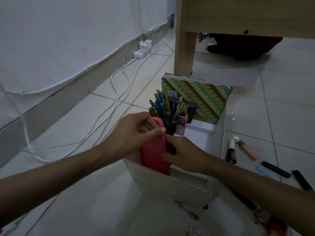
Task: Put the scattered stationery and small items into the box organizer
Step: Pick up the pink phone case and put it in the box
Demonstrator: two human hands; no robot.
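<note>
A soft pink pouch (153, 159), long with a rounded top end, is standing nearly upright with its lower end dipping into the front left compartment of the white box organizer (170, 184), which is sitting on the tiled floor (281, 103). Both hands are working on it. The left hand (136, 133) is pinching the pouch's upper end between thumb and curled fingers, and the right hand (184, 154) is gripping its right edge lower down, with fingers wrapped onto the pink surface. Something dark is showing at the right fingertips, but I cannot tell what it is. Just behind the pouch, a bundle of coloured pencils (162, 106) is poking up from a dark cup inside the box, in front of the box's green patterned back panel (201, 97). On the floor just right of the box, a white-capped tube (231, 151), a peach-coloured bar (248, 150) and a black pen (276, 169) are lying apart from both hands.
</note>
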